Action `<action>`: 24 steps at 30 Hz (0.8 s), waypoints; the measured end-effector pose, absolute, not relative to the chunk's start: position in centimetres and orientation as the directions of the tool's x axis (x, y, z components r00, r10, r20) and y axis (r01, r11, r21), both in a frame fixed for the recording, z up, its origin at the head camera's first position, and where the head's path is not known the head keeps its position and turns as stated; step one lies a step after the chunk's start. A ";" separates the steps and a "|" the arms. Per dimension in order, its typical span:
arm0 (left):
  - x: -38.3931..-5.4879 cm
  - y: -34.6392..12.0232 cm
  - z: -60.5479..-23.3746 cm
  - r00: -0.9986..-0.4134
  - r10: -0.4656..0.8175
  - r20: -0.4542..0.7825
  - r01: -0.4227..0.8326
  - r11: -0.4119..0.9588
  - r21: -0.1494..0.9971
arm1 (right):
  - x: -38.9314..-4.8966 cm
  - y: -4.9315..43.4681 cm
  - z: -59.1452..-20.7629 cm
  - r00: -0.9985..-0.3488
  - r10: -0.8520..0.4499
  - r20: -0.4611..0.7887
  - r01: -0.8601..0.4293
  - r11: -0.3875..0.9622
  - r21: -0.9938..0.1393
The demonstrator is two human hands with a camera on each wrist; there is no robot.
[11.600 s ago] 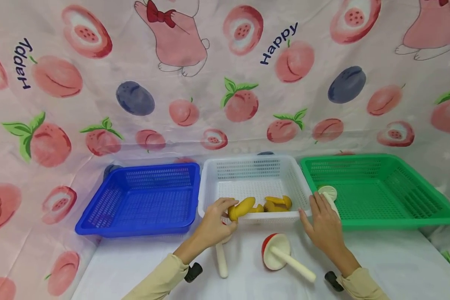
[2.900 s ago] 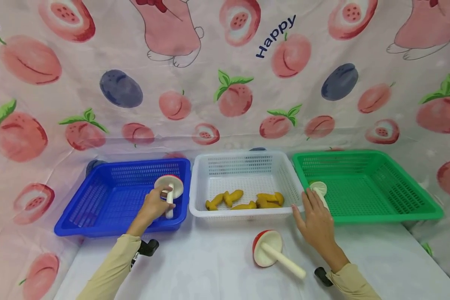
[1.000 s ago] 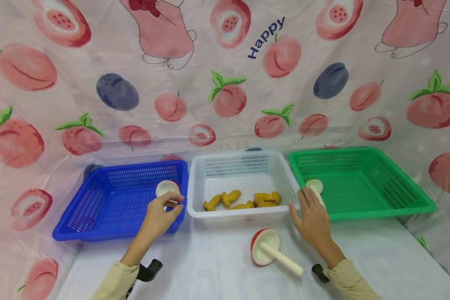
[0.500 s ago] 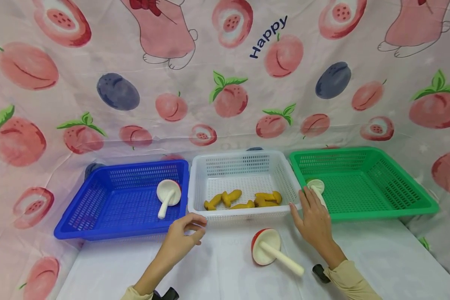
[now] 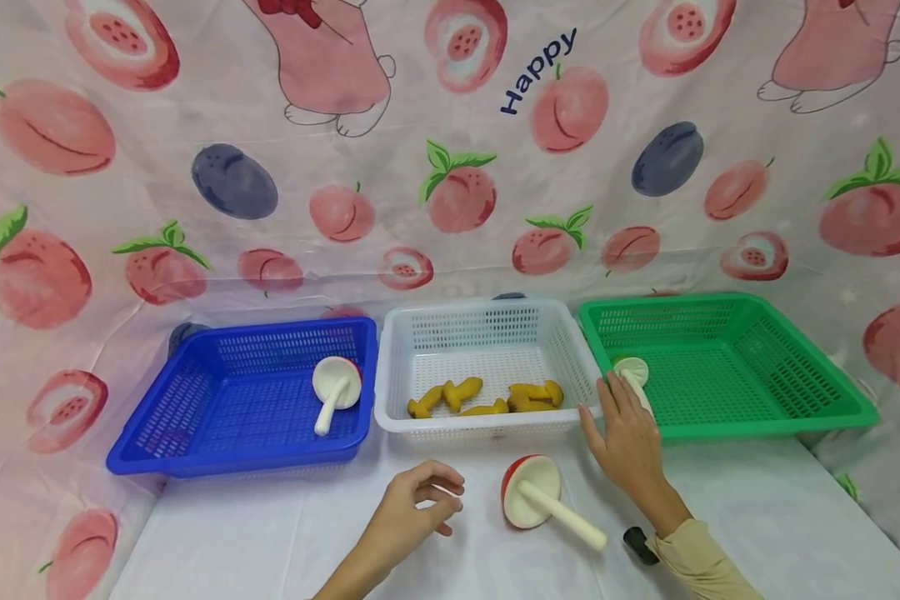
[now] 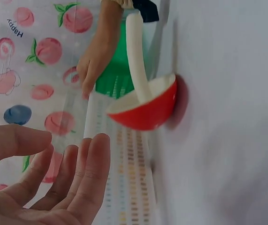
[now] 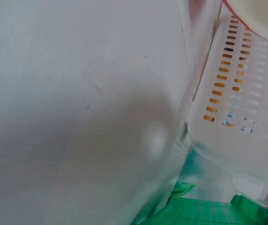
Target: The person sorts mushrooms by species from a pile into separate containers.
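Observation:
A toy mushroom with a red cap and long cream stem lies tipped over on the white table. Just left of it, my left hand hovers with fingers loosely curved around nothing; the left wrist view has the red cap beyond the fingertips. My right hand rests its straight fingers at the meeting rims of the white basket and green basket. Inside the blue basket lies a second red-capped mushroom, cream underside up.
Several yellow mushrooms lie along the white basket's near side. A pale mushroom with a ribbed underside sits in the green basket's left corner, partly behind my right fingers. Behind the row of baskets hangs a fruit-print cloth.
Earlier my left hand held a yellow mushroom over the white basket, then set a red-capped one from the table into the blue basket. It let go and moved right. My right hand stayed put.

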State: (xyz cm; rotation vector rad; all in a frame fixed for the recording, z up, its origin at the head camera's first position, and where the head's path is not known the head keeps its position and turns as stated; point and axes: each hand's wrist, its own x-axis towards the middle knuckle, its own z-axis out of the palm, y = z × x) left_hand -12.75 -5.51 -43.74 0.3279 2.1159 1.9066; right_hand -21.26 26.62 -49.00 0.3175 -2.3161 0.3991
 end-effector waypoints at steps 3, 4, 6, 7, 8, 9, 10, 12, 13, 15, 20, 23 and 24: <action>-12.3 -4.5 -43.9 -0.927 0.365 -0.086 -0.069 0.060 0.996 | -21.3 26.6 -49.0 -0.679 -0.109 0.726 -0.346 0.920 -0.186; -12.1 -4.2 -44.0 -0.925 0.369 -0.093 -0.082 0.046 0.996 | -21.3 26.5 -49.0 -0.679 -0.110 0.725 -0.346 0.920 -0.185; -11.7 -3.5 -44.2 -0.920 0.376 -0.109 -0.112 0.015 0.994 | -21.3 26.6 -49.0 -0.682 -0.109 0.723 -0.345 0.920 -0.186; -11.5 -3.1 -44.3 -0.919 0.377 -0.118 -0.128 -0.002 0.992 | -21.3 26.6 -49.0 -0.684 -0.109 0.721 -0.343 0.920 -0.187; -11.3 -2.7 -44.5 -0.917 0.378 -0.128 -0.146 -0.019 0.989 | -21.3 26.6 -49.0 -0.687 -0.108 0.719 -0.342 0.920 -0.189; -11.1 -2.3 -44.7 -0.915 0.379 -0.137 -0.161 -0.034 0.986 | -21.3 26.5 -49.0 -0.688 -0.107 0.718 -0.342 0.920 -0.191; -10.9 -1.9 -44.9 -0.915 0.379 -0.139 -0.169 -0.046 0.985 | -21.2 26.5 -49.0 -0.689 -0.105 0.717 -0.341 0.920 -0.192; -10.6 -1.2 -45.3 -0.910 0.382 -0.160 -0.202 -0.073 0.977 | -21.2 26.5 -48.9 -0.687 -0.104 0.720 -0.341 0.920 -0.193; -10.5 -0.9 -45.5 -0.909 0.383 -0.166 -0.214 -0.085 0.973 | -21.2 26.4 -48.9 -0.684 -0.104 0.722 -0.342 0.920 -0.191; -10.3 -0.3 -45.9 -0.906 0.386 -0.176 -0.234 -0.106 0.966 | -21.1 26.4 -48.9 -0.678 -0.104 0.727 -0.344 0.920 -0.189; -9.9 1.1 -46.8 -0.908 0.369 -0.201 -0.270 -0.147 0.951 | -21.1 26.4 -48.9 -0.670 -0.103 0.735 -0.343 0.921 -0.184; -9.8 1.9 -47.4 -0.909 0.358 -0.213 -0.288 -0.172 0.942 | -21.2 26.4 -48.9 -0.673 -0.102 0.733 -0.340 0.923 -0.183; -9.8 2.1 -47.5 -0.908 0.358 -0.216 -0.295 -0.184 0.938 | -21.2 26.4 -48.9 -0.673 -0.102 0.733 -0.339 0.923 -0.183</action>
